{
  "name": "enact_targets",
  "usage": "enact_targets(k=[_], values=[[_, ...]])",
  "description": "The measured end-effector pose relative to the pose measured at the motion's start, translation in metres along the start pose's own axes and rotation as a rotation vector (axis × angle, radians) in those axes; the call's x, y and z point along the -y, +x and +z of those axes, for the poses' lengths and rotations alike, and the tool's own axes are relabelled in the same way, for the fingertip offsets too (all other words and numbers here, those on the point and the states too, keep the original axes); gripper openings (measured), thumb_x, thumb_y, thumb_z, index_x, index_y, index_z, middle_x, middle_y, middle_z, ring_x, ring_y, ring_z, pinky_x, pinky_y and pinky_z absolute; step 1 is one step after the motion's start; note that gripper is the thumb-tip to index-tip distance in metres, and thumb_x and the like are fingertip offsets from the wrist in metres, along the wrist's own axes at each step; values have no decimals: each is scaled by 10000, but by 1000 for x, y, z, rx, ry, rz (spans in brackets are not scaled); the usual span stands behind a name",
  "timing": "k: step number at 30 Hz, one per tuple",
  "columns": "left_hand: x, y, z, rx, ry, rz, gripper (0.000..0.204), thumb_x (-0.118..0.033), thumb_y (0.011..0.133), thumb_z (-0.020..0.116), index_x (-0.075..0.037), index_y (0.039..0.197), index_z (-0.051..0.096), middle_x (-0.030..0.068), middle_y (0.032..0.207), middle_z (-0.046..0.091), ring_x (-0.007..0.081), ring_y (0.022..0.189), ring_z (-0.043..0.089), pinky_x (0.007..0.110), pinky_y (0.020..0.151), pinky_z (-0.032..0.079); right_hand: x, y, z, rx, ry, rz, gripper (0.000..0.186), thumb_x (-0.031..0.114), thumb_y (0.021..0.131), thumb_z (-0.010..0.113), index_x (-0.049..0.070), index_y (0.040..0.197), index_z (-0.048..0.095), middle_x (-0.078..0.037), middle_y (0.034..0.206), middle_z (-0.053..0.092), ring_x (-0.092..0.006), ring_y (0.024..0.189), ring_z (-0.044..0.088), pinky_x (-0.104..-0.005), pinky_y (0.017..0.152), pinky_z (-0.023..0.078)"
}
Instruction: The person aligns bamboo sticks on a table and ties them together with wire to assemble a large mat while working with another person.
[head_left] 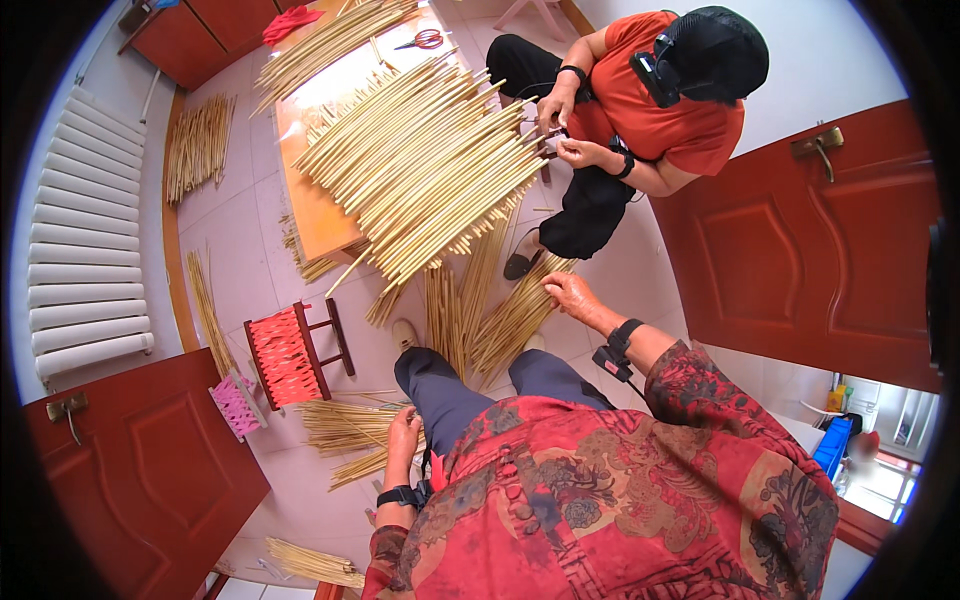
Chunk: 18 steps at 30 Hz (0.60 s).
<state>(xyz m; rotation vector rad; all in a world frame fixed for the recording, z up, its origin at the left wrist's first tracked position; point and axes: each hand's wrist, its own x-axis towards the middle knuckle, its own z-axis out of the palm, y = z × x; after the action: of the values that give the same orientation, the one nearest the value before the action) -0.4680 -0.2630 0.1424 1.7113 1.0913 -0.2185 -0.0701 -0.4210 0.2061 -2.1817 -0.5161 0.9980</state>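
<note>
Nearby, the left hand (403, 434) hangs beside a bundle of sticks (345, 424) on the floor, fingers curled; whether they grip anything I cannot tell. The right hand (574, 297), fingers bent, shows just by the end of a floor pile (515, 318); its grip is equally unclear. Beyond, a large heap of pale sticks (420, 165) covers much of the table (322, 222), beside a seated co-worker (670, 125).

Bright; glare on tabletop (325, 215); fisheye bends door (800, 240); rim black.
</note>
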Motion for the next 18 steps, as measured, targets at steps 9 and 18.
enact_targets(k=[9, 18], values=[[-8, -14, -5, 71, -1, -78, 316, -121, 775, 521, 33, 1051, 544, 200, 993, 592, 272, 922, 586, 328, 800, 448, 1, 2, 2, 47, -25, 15, 212, 153, 846, 465, 19, 981, 558, -54, 757, 578, -115, 598, 578, -257, 482, 466], [-2, -9, -2, 66, 17, -62, 312, -121, 776, 503, 29, 1046, 544, 201, 975, 594, 278, 899, 589, 333, 791, 448, 2, 3, 6, 56, -15, 21, 209, 155, 844, 474, 18, 976, 560, -55, 762, 576, -115, 592, 576, -255, 477, 464]])
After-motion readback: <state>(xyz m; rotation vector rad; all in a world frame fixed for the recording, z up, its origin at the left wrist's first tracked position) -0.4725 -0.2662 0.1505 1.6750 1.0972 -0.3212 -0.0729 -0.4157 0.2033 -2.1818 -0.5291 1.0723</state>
